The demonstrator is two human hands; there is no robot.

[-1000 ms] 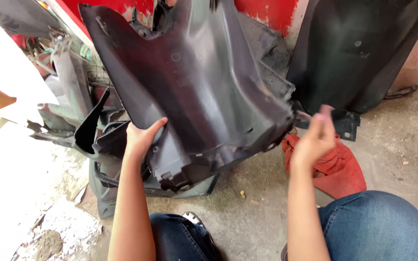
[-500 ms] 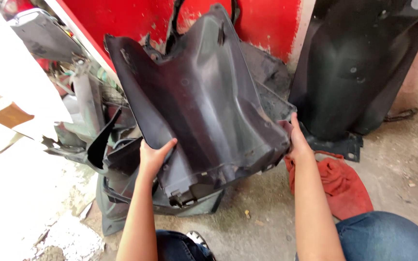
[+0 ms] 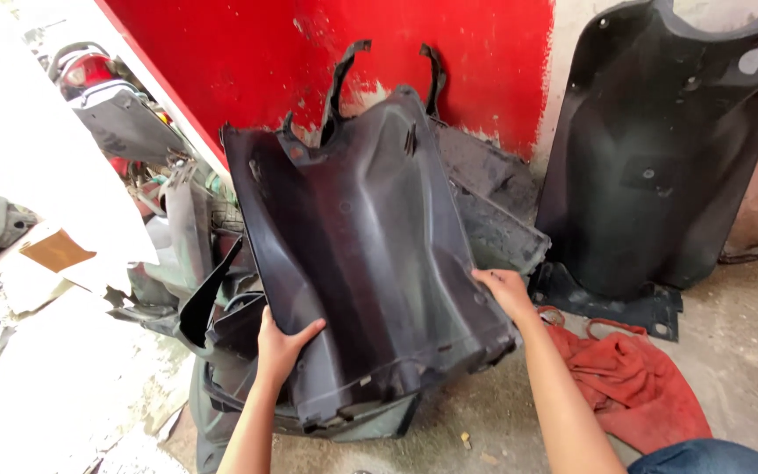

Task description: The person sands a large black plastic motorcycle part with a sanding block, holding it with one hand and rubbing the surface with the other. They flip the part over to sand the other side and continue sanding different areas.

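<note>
A large black plastic scooter body panel (image 3: 370,254) stands tilted in front of me, its top leaning toward the red wall (image 3: 326,53). My left hand (image 3: 281,344) grips its lower left edge, thumb on the front face. On the lower right edge rests my right hand (image 3: 504,290), fingers over the rim. The panel sits on a pile of other dark plastic parts (image 3: 221,316).
A second big black panel (image 3: 660,167) leans on the wall at right. A red rag (image 3: 633,386) lies on the concrete floor by my right arm. A scooter's rear end (image 3: 98,88) and scattered debris fill the left side.
The panel has moved away from me toward the wall and stands more upright. My right hand went from hovering near the rag to gripping the panel's right edge.
</note>
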